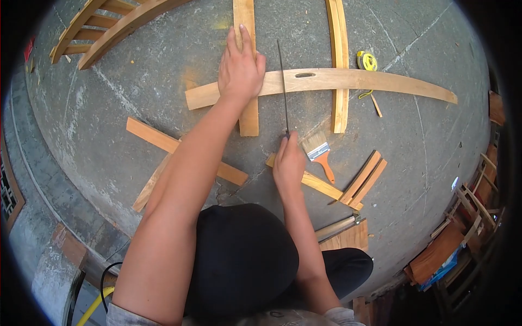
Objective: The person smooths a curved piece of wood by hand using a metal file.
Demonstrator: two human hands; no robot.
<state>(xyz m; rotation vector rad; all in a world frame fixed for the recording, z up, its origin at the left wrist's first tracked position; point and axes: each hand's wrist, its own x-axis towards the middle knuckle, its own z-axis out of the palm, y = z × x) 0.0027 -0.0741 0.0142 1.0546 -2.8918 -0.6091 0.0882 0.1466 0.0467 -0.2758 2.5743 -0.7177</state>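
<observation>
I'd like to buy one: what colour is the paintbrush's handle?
The paintbrush handle is orange, seen best in the head view.

Thin saw (283, 87) is seen edge-on, so teeth can't be made out — can't tell how deep it sits in the curved board (375, 80) either. Right hand (291, 161) hides most of its handle, plus a bit of the wood strip (325, 186) below. Left hand (241, 73) covers part of the board-and-plank crossing; palm unseen. Flat plank (249, 120), paired rails (339, 49) and slatted frame (111, 35) all cut off at top. Left forearm blocks the middle of the crossed offcuts (152, 134). Tape measure (367, 61) markings (tiny) unreadable. Scrap pile (443, 252) fades into the dark rim — pieces uncountable.
</observation>
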